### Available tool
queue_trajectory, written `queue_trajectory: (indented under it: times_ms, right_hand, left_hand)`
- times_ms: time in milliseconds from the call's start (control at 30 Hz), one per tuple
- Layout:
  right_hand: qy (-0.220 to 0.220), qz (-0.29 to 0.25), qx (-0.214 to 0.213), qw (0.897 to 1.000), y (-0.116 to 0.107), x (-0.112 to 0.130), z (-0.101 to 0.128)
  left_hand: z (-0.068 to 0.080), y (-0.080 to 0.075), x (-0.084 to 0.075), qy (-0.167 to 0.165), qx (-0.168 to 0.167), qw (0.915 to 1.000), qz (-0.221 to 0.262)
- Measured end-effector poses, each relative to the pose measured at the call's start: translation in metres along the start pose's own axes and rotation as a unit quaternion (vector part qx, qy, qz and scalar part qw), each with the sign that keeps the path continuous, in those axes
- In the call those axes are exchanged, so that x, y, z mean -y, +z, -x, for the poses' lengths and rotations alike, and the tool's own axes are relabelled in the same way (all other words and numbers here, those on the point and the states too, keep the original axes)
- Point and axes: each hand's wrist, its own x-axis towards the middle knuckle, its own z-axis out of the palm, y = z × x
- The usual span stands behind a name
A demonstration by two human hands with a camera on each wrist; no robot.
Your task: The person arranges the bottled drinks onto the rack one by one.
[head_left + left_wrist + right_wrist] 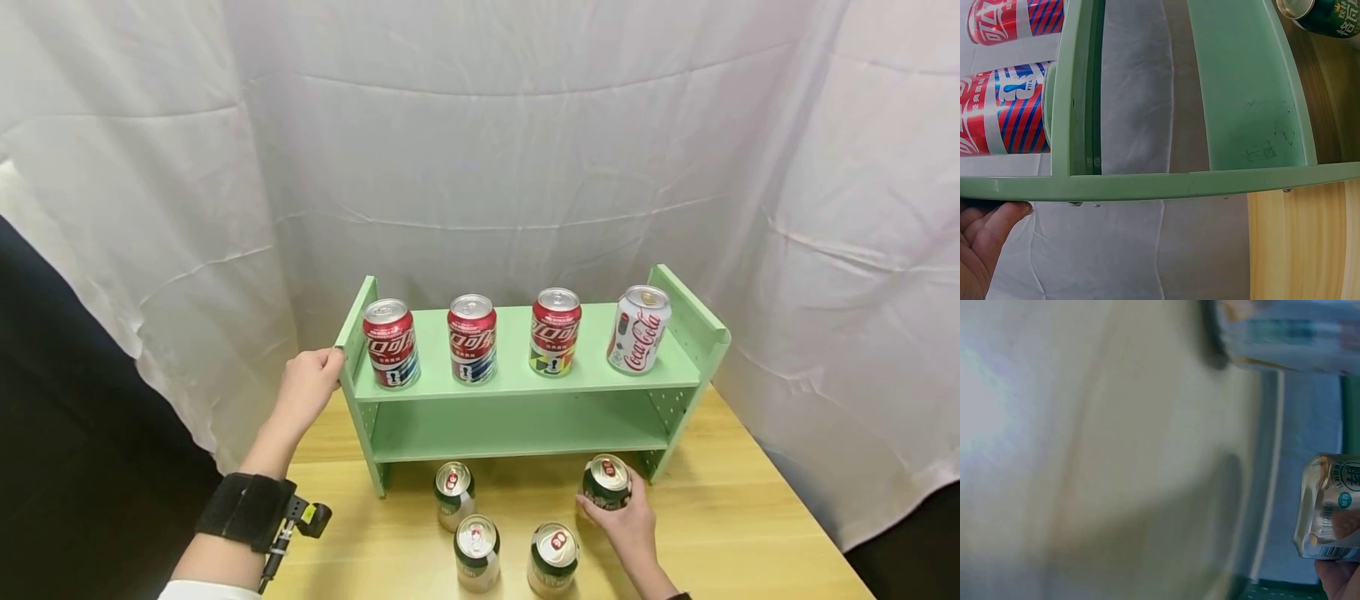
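Head view: right hand is wrapped round the green-and-silver aluminium beer can, upright on the light wooden table just in front of the right foot of the pale green two-tier wooden shelf. Left hand grips the shelf's left side panel. Three more green cans stand close by; four cola cans sit along the top tier.

Left wrist view: left fingertips press the panel edge; the thumb isn't shown.

Right wrist view: blurred; the can shows above a fingertip.

Handling, my read: thin wall, smooth, dents if squeezed. Weight unknown, since I can't tell if it's full. Hold mid-body, moderate squeeze.
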Motion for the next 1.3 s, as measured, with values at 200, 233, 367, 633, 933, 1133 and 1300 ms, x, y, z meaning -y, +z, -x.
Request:
queue_trajectory:
  times_ms: [200, 233, 367, 633, 933, 1133, 1300]
  right_hand:
    - [0.008, 0.002, 0.011, 1.000, -0.016, 0.021, -0.016]
    - [0.009, 0.003, 0.014, 1.000, -0.019, 0.024, -0.018]
    - [0.006, 0.002, 0.021, 1.000, -0.028, 0.039, -0.026]
    - [0.004, -0.012, 0.015, 1.000, -0.040, 0.052, -0.042]
    - [-0.007, 0.002, 0.030, 1.000, -0.050, 0.064, -0.070]
    - [0.017, 0.004, 0.050, 0.999, -0.049, 0.063, -0.083]
    - [0.026, 0.006, 0.053, 0.998, -0.046, 0.061, -0.091]
  left_hand:
    - [-0.001, -0.004, -0.001, 0.000, 0.000, 1.0000, -0.005]
    - [-0.001, -0.004, -0.001, 0.000, 0.001, 1.0000, -0.005]
    - [-0.001, -0.005, -0.002, -0.003, 0.002, 1.0000, -0.002]
    - [0.001, -0.007, -0.003, -0.009, 0.007, 0.9999, 0.004]
    - [0.001, -0.007, -0.001, -0.014, 0.016, 0.9997, 0.010]
    - [-0.001, -0.006, 0.001, -0.012, 0.018, 0.9998, 0.006]
    - [-0.002, -0.003, 0.000, -0.015, 0.028, 0.9994, 0.014]
